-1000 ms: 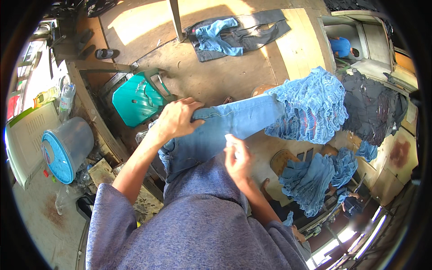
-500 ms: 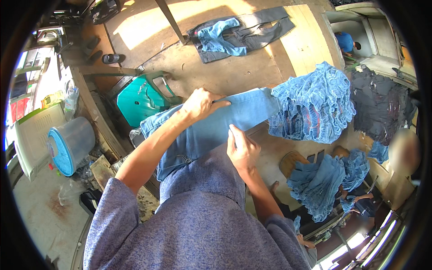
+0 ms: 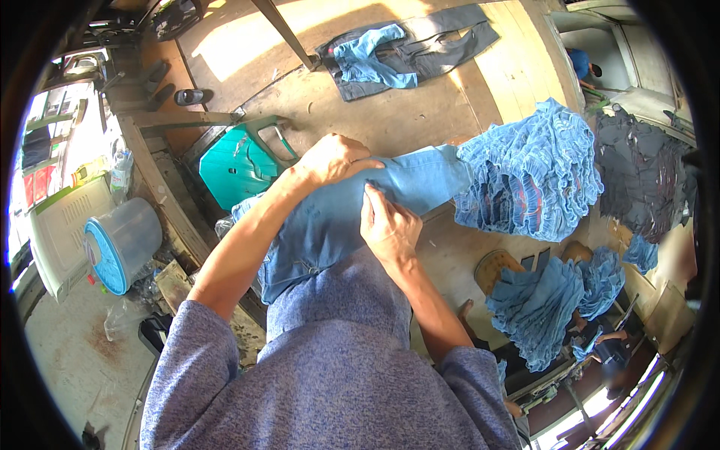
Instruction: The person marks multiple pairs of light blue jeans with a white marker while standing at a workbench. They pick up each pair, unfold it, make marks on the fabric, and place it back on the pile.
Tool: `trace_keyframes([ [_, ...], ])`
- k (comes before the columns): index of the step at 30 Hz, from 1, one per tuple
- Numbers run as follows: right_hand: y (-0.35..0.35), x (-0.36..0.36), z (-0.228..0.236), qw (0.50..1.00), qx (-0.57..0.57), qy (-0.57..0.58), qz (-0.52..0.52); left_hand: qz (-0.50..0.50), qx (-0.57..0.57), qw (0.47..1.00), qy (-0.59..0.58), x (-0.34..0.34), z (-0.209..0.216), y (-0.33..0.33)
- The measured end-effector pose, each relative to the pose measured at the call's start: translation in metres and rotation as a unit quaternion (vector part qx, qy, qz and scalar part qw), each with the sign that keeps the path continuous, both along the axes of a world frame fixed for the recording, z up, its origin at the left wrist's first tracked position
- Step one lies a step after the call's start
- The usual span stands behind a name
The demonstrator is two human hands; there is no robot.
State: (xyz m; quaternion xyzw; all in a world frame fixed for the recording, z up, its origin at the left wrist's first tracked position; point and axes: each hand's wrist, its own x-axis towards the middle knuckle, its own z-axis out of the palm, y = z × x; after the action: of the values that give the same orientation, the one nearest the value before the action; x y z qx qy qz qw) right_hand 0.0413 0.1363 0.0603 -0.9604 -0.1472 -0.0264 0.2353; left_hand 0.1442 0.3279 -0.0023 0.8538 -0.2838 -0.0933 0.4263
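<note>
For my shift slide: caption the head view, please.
Left hand and right hand at blue jeans, denim pile alongside.

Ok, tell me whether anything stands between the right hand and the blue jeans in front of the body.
Nothing visible does: the right hand is directly over the blue jeans, though whether it touches them is unclear. The left hand is on the jeans beside it, not between.

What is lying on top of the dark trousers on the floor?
A smaller blue denim piece lies on the dark trousers; the part directly beneath it is covered and cannot be seen.
</note>
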Motion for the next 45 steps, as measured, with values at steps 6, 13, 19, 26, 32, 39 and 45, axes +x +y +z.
trace_keyframes([
  [6, 0.002, 0.003, -0.003, 1.000, -0.008, 0.025, 0.004, -0.017, -0.004, 1.000, 0.014, 0.006, -0.005, 0.002],
  [13, -0.016, -0.031, 0.017, 0.998, -0.019, 0.056, 0.010, -0.011, -0.016, 0.999, 0.027, 0.005, -0.010, 0.001],
  [19, -0.022, -0.038, 0.023, 0.996, 0.036, 0.073, -0.027, 0.002, -0.022, 0.999, 0.036, 0.003, -0.005, 0.001],
  [26, -0.008, -0.007, -0.001, 0.999, 0.043, -0.006, -0.001, 0.006, -0.022, 0.999, 0.048, 0.003, -0.004, 0.001],
  [32, -0.006, -0.006, 0.000, 0.999, -0.031, 0.034, 0.012, 0.009, -0.040, 0.998, 0.045, 0.003, -0.004, 0.000],
  [39, -0.018, -0.030, 0.024, 0.996, -0.039, 0.075, 0.011, 0.002, -0.017, 0.999, 0.051, 0.004, -0.003, 0.002],
  [45, -0.015, -0.023, 0.016, 0.998, 0.026, 0.059, -0.008, 0.005, -0.016, 0.999, 0.051, -0.003, 0.001, 0.001],
])
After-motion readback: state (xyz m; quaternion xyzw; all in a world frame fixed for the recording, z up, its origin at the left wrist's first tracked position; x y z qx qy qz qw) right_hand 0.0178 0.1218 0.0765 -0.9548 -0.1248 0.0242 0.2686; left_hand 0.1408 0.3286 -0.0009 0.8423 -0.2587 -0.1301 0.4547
